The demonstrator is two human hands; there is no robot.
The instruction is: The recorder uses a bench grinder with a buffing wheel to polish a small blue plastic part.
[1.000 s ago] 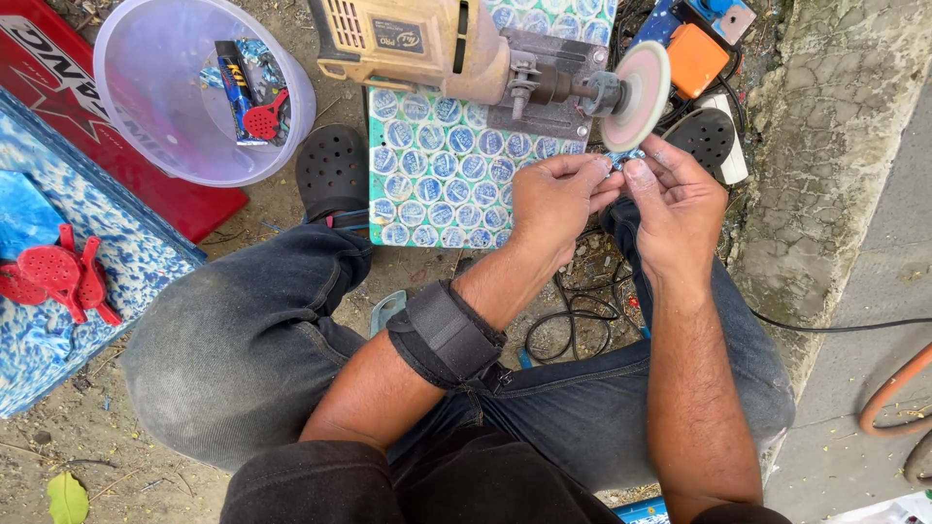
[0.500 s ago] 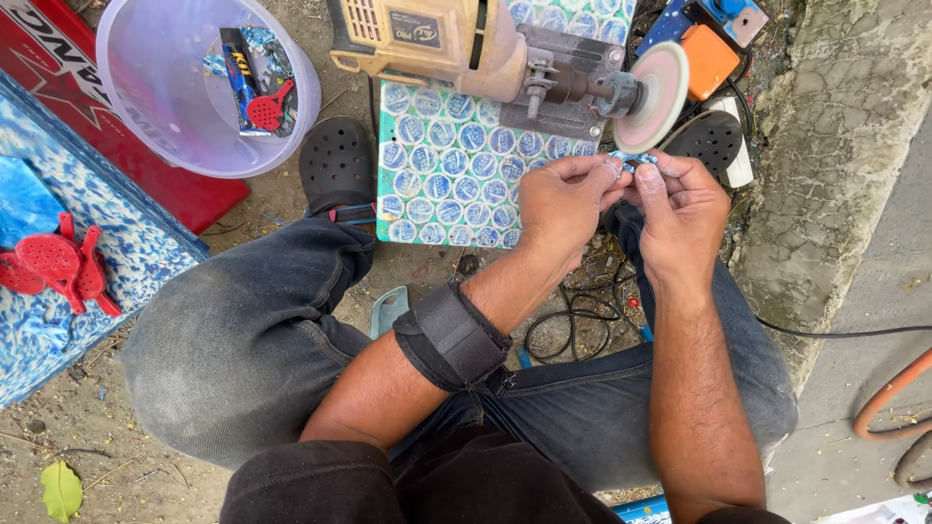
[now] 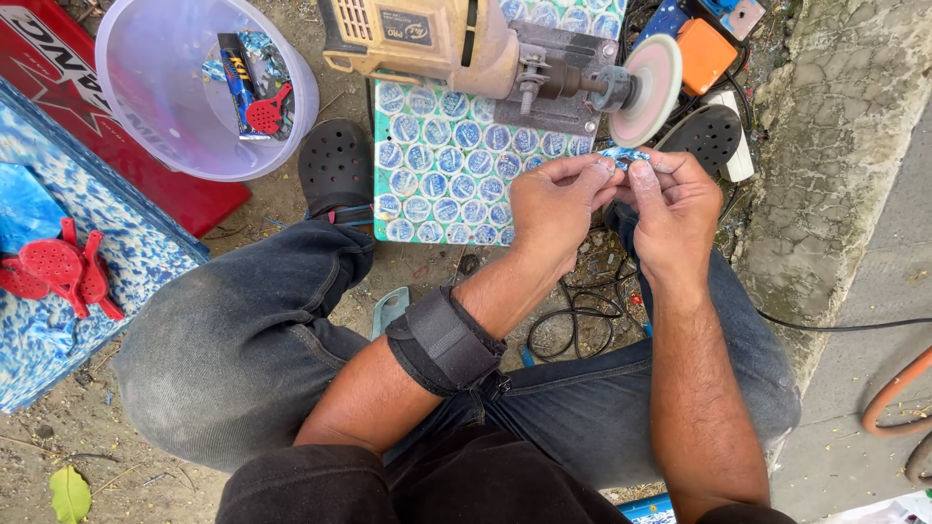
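Observation:
My left hand [image 3: 555, 199] and my right hand [image 3: 676, 212] pinch a small blue patterned piece [image 3: 622, 155] together between their fingertips. The piece sits just below the pale round grinding wheel [image 3: 647, 87] of a tan bench motor [image 3: 437, 41], a short gap away from it. The motor stands on a board covered in blue-and-white patterned rounds [image 3: 456, 165]. A black wrist brace [image 3: 444, 342] wraps my left forearm. I sit with knees apart in dark jeans.
A translucent plastic tub [image 3: 146, 107] at the upper left holds a red paddle shape and a packet. Red paddle shapes [image 3: 60, 267] lie on a blue mottled board at left. Black clogs [image 3: 335, 165], cables on the ground, an orange box [image 3: 706, 53], a concrete curb at right.
Both hands have drawn the small piece slightly down and away from the grinding wheel; the view has shifted a little.

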